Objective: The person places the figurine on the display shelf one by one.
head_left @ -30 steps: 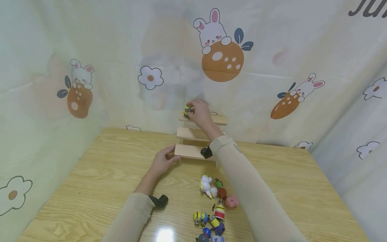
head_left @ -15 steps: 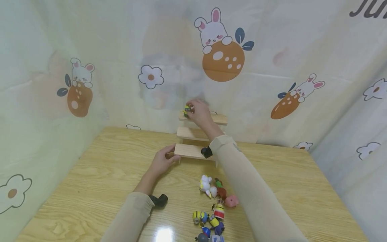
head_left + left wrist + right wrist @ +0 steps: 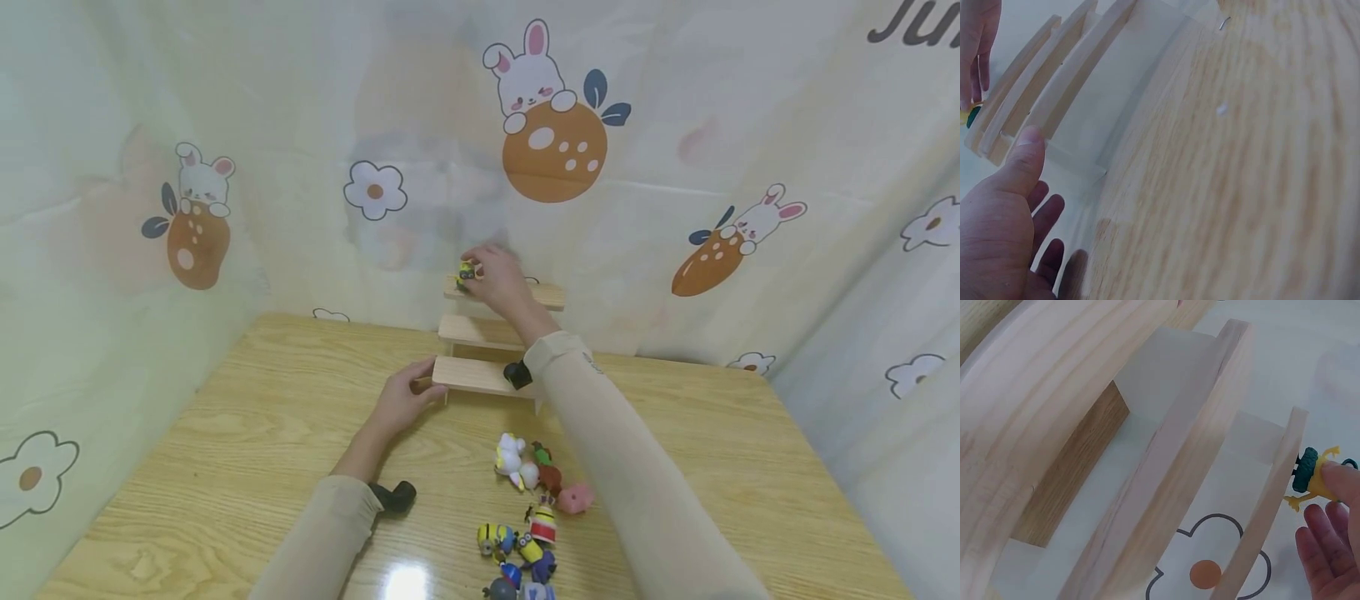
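Note:
A three-tier wooden display stand (image 3: 480,331) stands at the back of the table. My left hand (image 3: 401,402) holds the left end of its lowest shelf, thumb at the front edge and index finger at the back corner. In the left wrist view, the other fingers of the left hand (image 3: 1007,219) hang loose below the thumb. Over the top shelf's left end, my right hand (image 3: 497,279) pinches a small yellow minion figurine (image 3: 466,272). In the right wrist view, the minion figurine (image 3: 1313,478) wears a dark green skirt, and its feet are right at the top shelf's edge.
Several toy figurines lie in front of the stand: a white one (image 3: 509,454), a pink one (image 3: 575,498), a red-and-white one (image 3: 543,525) and a yellow-and-blue minion (image 3: 495,538). A patterned curtain (image 3: 420,108) hangs close behind the stand. Black straps sit on both wrists.
The right hand and forearm have shifted very slightly to the right, with the minion figurine still pinched at the top shelf. The left hand stays on the lowest shelf.

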